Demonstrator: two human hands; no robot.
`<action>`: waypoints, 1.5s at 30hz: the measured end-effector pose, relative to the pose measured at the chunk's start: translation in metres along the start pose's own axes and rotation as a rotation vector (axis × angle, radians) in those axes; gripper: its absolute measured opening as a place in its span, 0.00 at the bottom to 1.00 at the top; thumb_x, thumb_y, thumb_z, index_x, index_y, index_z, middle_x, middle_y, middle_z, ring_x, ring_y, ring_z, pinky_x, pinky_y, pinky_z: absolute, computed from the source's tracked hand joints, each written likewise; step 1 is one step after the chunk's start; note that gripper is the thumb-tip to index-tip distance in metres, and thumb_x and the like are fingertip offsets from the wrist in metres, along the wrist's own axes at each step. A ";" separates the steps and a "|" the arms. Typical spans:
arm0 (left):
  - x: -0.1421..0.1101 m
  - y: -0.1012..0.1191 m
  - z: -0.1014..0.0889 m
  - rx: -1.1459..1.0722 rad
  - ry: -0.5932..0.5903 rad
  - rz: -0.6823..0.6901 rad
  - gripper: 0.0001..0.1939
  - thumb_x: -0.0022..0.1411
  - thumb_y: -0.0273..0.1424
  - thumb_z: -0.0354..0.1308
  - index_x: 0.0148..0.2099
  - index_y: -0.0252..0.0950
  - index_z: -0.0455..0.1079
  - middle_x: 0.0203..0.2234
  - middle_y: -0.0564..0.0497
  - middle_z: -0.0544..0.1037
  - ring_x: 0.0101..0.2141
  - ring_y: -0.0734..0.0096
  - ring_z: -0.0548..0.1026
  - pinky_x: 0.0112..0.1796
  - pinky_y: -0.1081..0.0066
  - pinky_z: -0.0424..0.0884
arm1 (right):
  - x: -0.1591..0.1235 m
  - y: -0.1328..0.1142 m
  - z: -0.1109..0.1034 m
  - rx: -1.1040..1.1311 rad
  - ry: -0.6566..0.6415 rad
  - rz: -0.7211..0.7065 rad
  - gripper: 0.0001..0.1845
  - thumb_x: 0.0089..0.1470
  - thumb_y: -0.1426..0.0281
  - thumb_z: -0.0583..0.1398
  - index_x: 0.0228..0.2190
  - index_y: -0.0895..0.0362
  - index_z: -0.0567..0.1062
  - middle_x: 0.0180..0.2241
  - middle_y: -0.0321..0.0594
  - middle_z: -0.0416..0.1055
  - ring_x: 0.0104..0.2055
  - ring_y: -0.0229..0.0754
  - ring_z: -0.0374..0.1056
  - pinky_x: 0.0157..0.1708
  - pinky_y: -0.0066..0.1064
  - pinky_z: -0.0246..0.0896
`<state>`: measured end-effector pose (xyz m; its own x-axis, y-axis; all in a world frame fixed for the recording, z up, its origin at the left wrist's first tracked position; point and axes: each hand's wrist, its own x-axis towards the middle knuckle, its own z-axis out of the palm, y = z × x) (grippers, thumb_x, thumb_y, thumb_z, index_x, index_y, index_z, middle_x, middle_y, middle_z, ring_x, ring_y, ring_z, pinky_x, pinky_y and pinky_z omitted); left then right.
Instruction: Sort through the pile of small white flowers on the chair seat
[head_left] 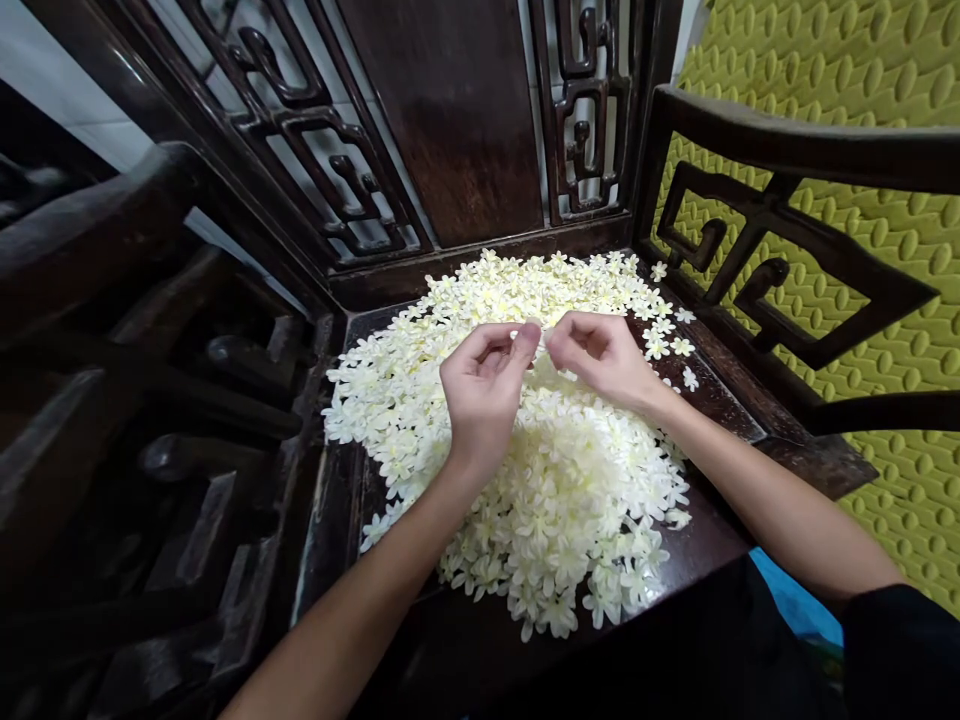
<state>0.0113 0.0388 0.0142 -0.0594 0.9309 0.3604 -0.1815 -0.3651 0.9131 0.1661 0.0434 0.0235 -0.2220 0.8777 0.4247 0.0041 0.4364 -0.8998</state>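
Note:
A broad heap of small white and pale yellow flowers (405, 400) covers much of the dark wooden seat (712, 480). Above the middle of it, my left hand (487, 375) is closed in a pinch, thumb against the fingers. My right hand (600, 355) is pinched too, its fingertips close to those of the left. A small pale bit shows at the fingertips, too small to make out. Blurred flowers (570, 470) lie nearer to me, below the hands.
Carved dark wood encloses the seat: a backrest panel (465, 120) behind, an armrest (810, 140) at right and another armrest (97, 240) at left. A yellow-green textured padding (847, 60) stands beyond the right armrest. Something blue (795, 595) lies under my right forearm.

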 end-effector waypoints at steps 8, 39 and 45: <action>-0.004 0.004 0.002 -0.105 -0.157 -0.091 0.17 0.64 0.42 0.65 0.30 0.36 0.67 0.23 0.55 0.65 0.26 0.77 0.64 0.28 0.74 0.63 | -0.008 -0.012 0.010 0.001 -0.086 -0.143 0.19 0.64 0.63 0.63 0.24 0.60 0.76 0.20 0.30 0.65 0.22 0.28 0.57 0.23 0.23 0.50; -0.008 0.022 0.002 -0.141 -0.323 -0.165 0.19 0.66 0.49 0.60 0.32 0.40 0.74 0.27 0.50 0.73 0.30 0.69 0.74 0.31 0.68 0.72 | 0.002 -0.001 -0.003 0.492 -0.336 -0.055 0.21 0.62 0.59 0.65 0.22 0.59 0.74 0.20 0.31 0.67 0.25 0.32 0.69 0.29 0.27 0.66; -0.008 0.019 0.005 -0.112 -0.345 -0.178 0.22 0.66 0.53 0.58 0.34 0.39 0.73 0.28 0.50 0.72 0.30 0.70 0.71 0.33 0.68 0.71 | 0.001 -0.012 -0.004 0.428 -0.253 -0.074 0.24 0.61 0.59 0.65 0.19 0.59 0.73 0.16 0.30 0.63 0.21 0.31 0.66 0.24 0.25 0.62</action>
<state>0.0131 0.0244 0.0300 0.3119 0.9141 0.2591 -0.2659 -0.1778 0.9475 0.1695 0.0399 0.0348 -0.4358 0.7489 0.4993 -0.4096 0.3289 -0.8509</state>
